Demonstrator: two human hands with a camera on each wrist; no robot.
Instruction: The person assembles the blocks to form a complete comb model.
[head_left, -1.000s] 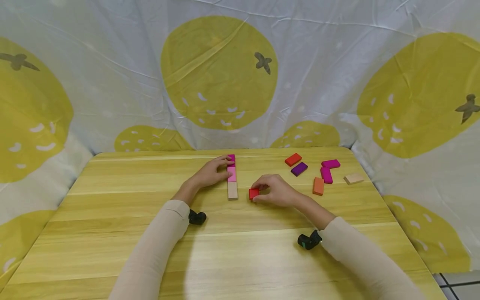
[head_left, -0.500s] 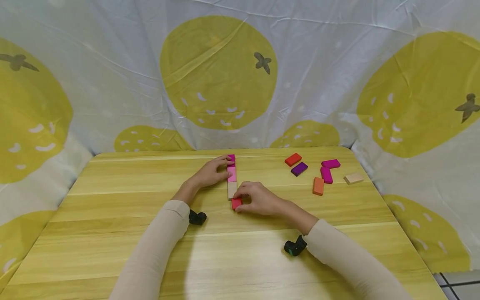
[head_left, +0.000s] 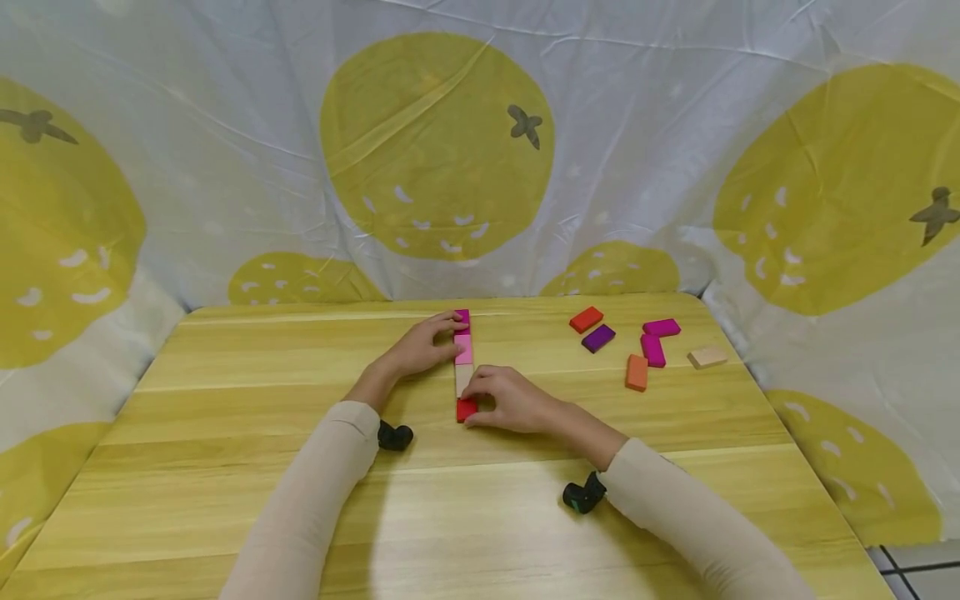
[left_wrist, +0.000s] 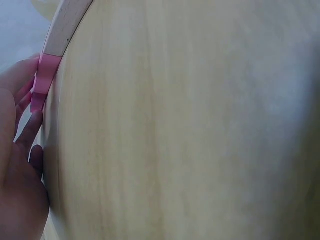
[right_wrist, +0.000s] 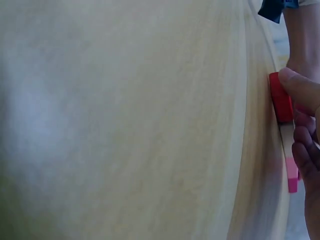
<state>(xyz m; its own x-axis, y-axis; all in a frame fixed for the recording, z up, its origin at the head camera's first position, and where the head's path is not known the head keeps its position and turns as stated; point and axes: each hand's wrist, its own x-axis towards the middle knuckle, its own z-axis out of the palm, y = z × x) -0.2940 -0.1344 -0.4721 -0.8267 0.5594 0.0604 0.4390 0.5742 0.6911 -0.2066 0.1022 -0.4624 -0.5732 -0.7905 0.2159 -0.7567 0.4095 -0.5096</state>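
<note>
Toward the table's middle, a row of small wooden blocks runs away from me: magenta (head_left: 463,318), pink (head_left: 467,342), plain wood (head_left: 463,380), then red (head_left: 464,411) nearest me. My left hand (head_left: 418,348) rests along the row's left side, fingertips over the magenta block and thumb at the pink one. In the left wrist view, its fingers lie against the pink block (left_wrist: 47,69). My right hand (head_left: 517,402) pinches the red block between thumb and fingers. The red block (right_wrist: 281,102) lines up end to end with the plain one in the right wrist view.
Loose blocks lie at the back right: red-orange (head_left: 587,319), purple (head_left: 598,338), two magenta ones, the nearer (head_left: 653,351) among them, orange (head_left: 636,372) and plain wood (head_left: 707,357). A patterned cloth (head_left: 450,167) hangs behind the wooden table (head_left: 465,525).
My right hand has carried the red block left and toward me, bringing it into line at the row's near end. The left hand has stayed in place.
</note>
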